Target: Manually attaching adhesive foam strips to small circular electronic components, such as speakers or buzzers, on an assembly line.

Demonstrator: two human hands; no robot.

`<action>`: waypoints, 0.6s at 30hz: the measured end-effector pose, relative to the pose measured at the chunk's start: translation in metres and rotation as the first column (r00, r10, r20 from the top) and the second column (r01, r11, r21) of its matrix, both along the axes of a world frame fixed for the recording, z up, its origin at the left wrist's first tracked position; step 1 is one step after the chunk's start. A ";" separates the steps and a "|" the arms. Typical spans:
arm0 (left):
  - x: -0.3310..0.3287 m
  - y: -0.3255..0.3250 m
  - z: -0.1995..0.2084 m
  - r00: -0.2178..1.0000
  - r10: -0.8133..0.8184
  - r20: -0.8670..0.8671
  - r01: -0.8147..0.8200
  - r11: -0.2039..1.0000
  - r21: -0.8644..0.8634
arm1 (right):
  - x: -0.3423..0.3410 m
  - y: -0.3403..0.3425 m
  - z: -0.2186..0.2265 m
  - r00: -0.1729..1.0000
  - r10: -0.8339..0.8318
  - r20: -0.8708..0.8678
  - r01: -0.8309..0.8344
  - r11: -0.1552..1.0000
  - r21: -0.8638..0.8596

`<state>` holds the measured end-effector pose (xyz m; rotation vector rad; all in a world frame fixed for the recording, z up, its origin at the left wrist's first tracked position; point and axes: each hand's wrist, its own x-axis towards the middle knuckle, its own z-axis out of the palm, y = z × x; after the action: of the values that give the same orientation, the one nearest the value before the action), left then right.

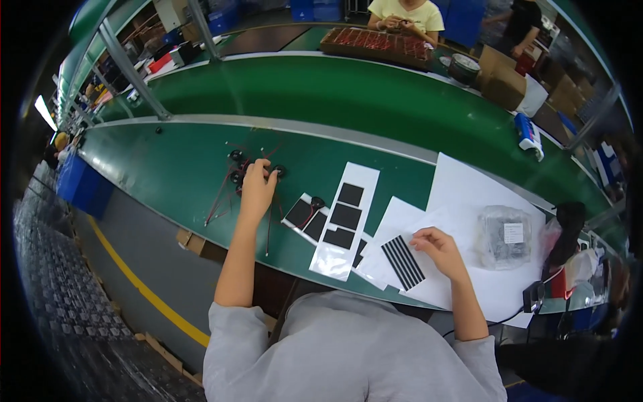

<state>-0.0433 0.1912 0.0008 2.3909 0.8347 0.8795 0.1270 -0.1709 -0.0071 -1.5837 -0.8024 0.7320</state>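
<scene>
Several black wired discs (236, 177) lie between the worktop's (164, 157) long edges, under the left hand (258, 182); the right hand (439, 249), curled, is beside a striped sheet (402, 264) toward the near edge; both grips unclear.

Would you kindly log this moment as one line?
left hand: at black round wired parts | right hand: near black-striped sheet | between: white strip with black patches | further right: clear plastic package
</scene>
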 end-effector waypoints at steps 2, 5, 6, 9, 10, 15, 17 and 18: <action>0.013 -0.002 0.008 0.996 -0.010 -0.084 0.013 0.999 0.038 | -0.006 0.004 0.001 0.987 -0.036 0.157 0.042 0.999 -0.033; 0.029 0.009 -0.003 0.912 0.040 -0.409 0.024 0.988 0.150 | -0.012 0.002 0.000 0.914 -0.045 0.403 0.063 0.998 -0.029; 0.033 0.014 -0.006 0.847 0.068 -0.527 0.022 0.987 0.162 | -0.014 0.000 0.002 0.914 -0.042 0.405 0.053 0.998 -0.017; 0.042 0.031 -0.013 0.730 0.060 -0.681 0.069 0.985 0.160 | -0.014 -0.006 0.003 0.901 -0.047 0.432 0.058 0.998 -0.013; 0.041 0.032 -0.009 0.734 0.029 -0.678 0.111 0.981 0.162 | -0.015 -0.008 0.003 0.893 -0.056 0.447 0.066 0.998 -0.007; 0.028 0.045 0.036 0.869 0.034 -0.494 0.076 0.977 0.201 | -0.018 -0.011 -0.001 0.873 -0.054 0.485 0.056 0.998 0.011; 0.011 0.058 0.058 0.948 -0.018 -0.318 0.097 0.967 0.236 | -0.019 -0.009 -0.005 0.788 0.009 0.616 -0.010 1.000 -0.002; 0.006 0.067 0.071 0.969 -0.070 -0.238 0.069 0.998 -0.009 | -0.020 -0.008 -0.004 0.790 0.003 0.613 -0.001 1.000 -0.003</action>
<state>-0.0375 0.2577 0.0717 2.5423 0.8317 0.5721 0.1066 -0.1794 -0.0115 -1.8485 -1.2724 0.1931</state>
